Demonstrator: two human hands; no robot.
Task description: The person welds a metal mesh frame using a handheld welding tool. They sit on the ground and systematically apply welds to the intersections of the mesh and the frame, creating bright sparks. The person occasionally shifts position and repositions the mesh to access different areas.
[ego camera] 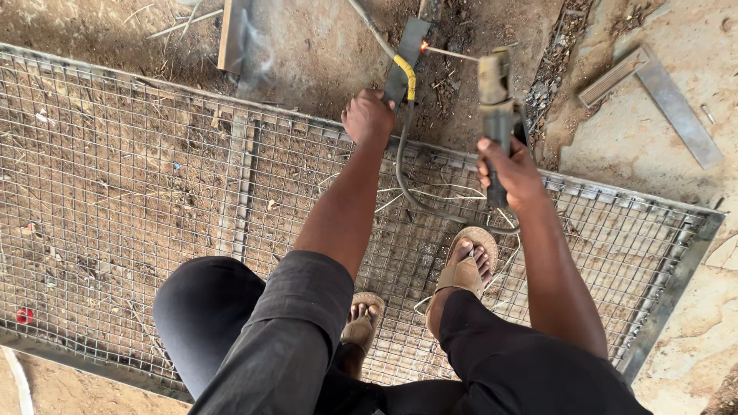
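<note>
Dark trouser legs (pixel 261 338) fill the bottom of the head view, knees bent in a crouch. Below them, two feet in tan sandals (pixel 461 269) stand on a large wire mesh panel (pixel 115 192) in a metal frame, which lies flat on bare dirt ground (pixel 323 46).

Both bare arms reach forward and away from the camera. The left hand (pixel 367 115) is closed in a fist, fingers pressed together around the lower end of a flat dark metal strip (pixel 407 58), which stands tilted just past the far edge of the mesh frame. A yellow-sleeved cable (pixel 407 77) runs along this strip, then loops down across the mesh between the two arms.

The right hand (pixel 511 173) grips a welding electrode holder (pixel 496 100), fingers wrapped tightly round its dark handle. A thin welding rod (pixel 450 52) sticks out from the holder toward the left. Its tip touches the upper part of the metal strip, where a small orange glow shows. Faint smoke (pixel 257 46) drifts at upper left over a short metal offcut (pixel 231 34) lying on the dirt.

At upper right, a steel try square (pixel 676 107) lies on a pale concrete surface (pixel 653 146), well apart from both hands. A small red object (pixel 24 315) rests under the mesh at lower left.
</note>
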